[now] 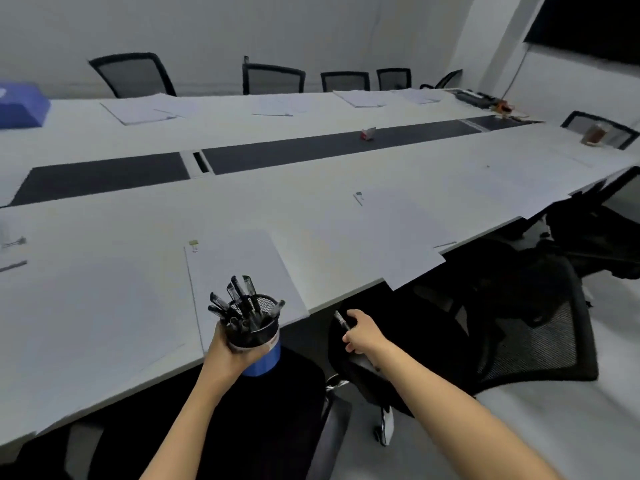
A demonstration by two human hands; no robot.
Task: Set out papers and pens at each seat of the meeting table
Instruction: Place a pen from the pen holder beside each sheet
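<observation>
Papers: stacks lie at every seat in view on the table (311, 188), far side and near. Pens: 1 loose pen (445, 244) lies beside the near right stack (381, 233); the front stack (242, 271) shows none. Left hand (228, 355) grips the pen cup (256, 330) at the table edge. Right hand (362, 332) pinches 1 held pen (342, 320), just off that edge. Judged: papers done, pens partly left.

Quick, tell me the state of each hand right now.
Left hand: closed, gripping the pen cup.
Right hand: closed, holding one pen.
</observation>
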